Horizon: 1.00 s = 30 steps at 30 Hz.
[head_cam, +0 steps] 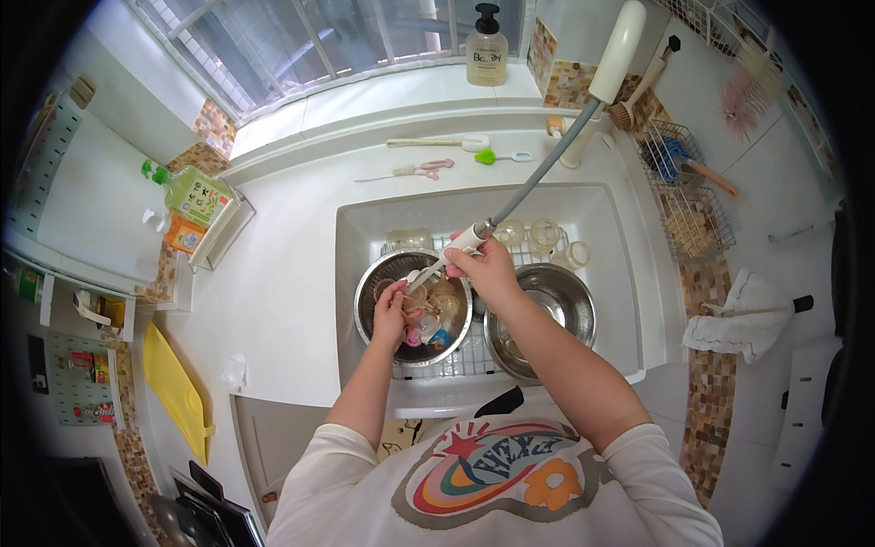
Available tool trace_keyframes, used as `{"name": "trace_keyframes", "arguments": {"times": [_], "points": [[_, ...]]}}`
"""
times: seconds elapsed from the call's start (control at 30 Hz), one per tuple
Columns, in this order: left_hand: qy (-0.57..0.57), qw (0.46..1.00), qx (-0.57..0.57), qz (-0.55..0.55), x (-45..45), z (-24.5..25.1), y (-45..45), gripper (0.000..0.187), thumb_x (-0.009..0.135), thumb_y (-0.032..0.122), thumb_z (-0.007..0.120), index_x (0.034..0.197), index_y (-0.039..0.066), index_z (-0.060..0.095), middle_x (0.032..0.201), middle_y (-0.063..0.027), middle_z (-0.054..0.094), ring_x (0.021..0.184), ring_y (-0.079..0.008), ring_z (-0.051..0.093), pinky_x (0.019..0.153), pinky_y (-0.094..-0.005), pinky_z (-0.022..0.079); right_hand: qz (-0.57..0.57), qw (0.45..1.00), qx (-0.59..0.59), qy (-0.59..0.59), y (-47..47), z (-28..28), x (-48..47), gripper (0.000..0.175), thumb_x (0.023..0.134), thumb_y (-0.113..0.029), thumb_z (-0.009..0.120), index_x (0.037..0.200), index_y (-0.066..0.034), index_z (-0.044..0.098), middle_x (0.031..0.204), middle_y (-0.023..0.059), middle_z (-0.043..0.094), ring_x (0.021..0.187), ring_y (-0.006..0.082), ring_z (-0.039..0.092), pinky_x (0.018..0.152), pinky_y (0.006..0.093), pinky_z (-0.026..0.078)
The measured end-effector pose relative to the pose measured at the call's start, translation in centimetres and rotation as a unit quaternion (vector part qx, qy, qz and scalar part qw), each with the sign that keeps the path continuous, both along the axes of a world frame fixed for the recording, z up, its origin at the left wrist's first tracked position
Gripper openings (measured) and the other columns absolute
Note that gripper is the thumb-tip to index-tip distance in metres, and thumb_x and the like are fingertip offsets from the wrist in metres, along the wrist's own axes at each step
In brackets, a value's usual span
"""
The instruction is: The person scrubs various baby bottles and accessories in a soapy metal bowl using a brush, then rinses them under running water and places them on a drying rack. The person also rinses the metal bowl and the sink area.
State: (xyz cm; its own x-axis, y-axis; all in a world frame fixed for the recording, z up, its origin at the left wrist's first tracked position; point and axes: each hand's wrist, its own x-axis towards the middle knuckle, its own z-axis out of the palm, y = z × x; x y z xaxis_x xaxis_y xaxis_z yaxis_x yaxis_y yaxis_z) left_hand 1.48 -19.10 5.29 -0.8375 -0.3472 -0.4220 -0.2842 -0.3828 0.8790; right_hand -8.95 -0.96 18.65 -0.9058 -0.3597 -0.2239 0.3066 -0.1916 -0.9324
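My right hand (493, 275) grips the white spray head (465, 242) of a pull-out faucet, on a grey hose (540, 174). A stream of water runs from it down into a round metal bowl (363, 311) at the sink's left. Under that stream, my left hand (389, 321) holds a translucent brownish part (414, 299), whose exact kind is hard to tell. Below it the bowl contains several small baby-bottle parts, among them a pink piece (413, 337) and a blue piece (439, 338). A second metal bowl (582, 301) stands to the right, partly behind my right forearm.
Clear bottles (545, 236) lie and stand along the back of the white sink (618, 273), on a wire rack (472, 362). Behind the sink are a bottle brush (410, 169), a green-tipped brush (487, 156) and a long white-handled tool (437, 143). Soap bottles (198, 195) stand left.
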Motion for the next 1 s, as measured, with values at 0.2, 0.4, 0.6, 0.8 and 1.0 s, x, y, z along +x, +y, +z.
{"name": "trace_keyframes", "arguments": {"times": [0.2, 0.4, 0.6, 0.8, 1.0], "points": [[0.076, 0.856, -0.500, -0.104, 0.5, 2.8, -0.1, 0.030, 0.089, 0.003, 0.056, 0.118, 0.012, 0.061, 0.126, -0.0144, 0.053, 0.111, -0.0312, 0.056, 0.089, -0.0388, 0.053, -0.016, 0.996, 0.072, 0.053, 1.7, -1.0, -1.2, 0.030, 0.085, -0.005, 0.069, 0.111, 0.0020, 0.057, 0.094, 0.0093, 0.065, 0.075, 0.0130, 0.065, 0.066, 0.0228, 0.056], [0.201, 0.607, -0.746, -0.186, 0.7, 5.8, 0.2, 0.039, 0.076, 0.008, 0.060, 0.112, 0.019, 0.067, 0.134, -0.0118, 0.047, 0.126, -0.0349, 0.045, 0.101, -0.0420, 0.046, 0.021, 0.999, 0.038, 0.033, 2.3, -0.5, -2.0, 0.028, 0.084, -0.003, 0.070, 0.108, 0.0021, 0.057, 0.091, 0.0083, 0.064, 0.075, 0.0127, 0.065, 0.065, 0.0232, 0.056], [0.296, 0.627, -0.673, -0.259, -0.5, 6.8, 5.0, 0.039, 0.075, 0.007, 0.060, 0.111, 0.020, 0.068, 0.130, -0.0121, 0.048, 0.125, -0.0345, 0.046, 0.099, -0.0417, 0.048, -0.009, 0.992, 0.102, 0.077, 4.5, -1.3, -3.5, 0.027, 0.081, -0.006, 0.071, 0.104, 0.0009, 0.060, 0.086, 0.0070, 0.066, 0.069, 0.0121, 0.065, 0.062, 0.0245, 0.055], [0.251, 0.655, -0.593, -0.396, -2.5, 4.3, 13.6, 0.038, 0.077, 0.007, 0.061, 0.113, 0.019, 0.066, 0.133, -0.0130, 0.046, 0.125, -0.0342, 0.046, 0.096, -0.0411, 0.049, -0.002, 0.991, 0.120, 0.067, 7.6, 0.5, -4.3, 0.030, 0.081, -0.005, 0.072, 0.108, 0.0004, 0.061, 0.089, 0.0067, 0.065, 0.070, 0.0117, 0.065, 0.060, 0.0238, 0.054], [0.107, 0.655, -0.590, -0.460, -1.6, -1.4, 18.7, 0.039, 0.076, 0.007, 0.063, 0.114, 0.016, 0.064, 0.120, -0.0140, 0.049, 0.116, -0.0310, 0.050, 0.092, -0.0401, 0.051, 0.006, 0.921, 0.361, 0.145, 12.5, 2.7, -3.8, 0.037, 0.075, -0.018, 0.073, 0.106, 0.0005, 0.063, 0.081, 0.0092, 0.067, 0.064, 0.0149, 0.062, 0.061, 0.0290, 0.050]]}}
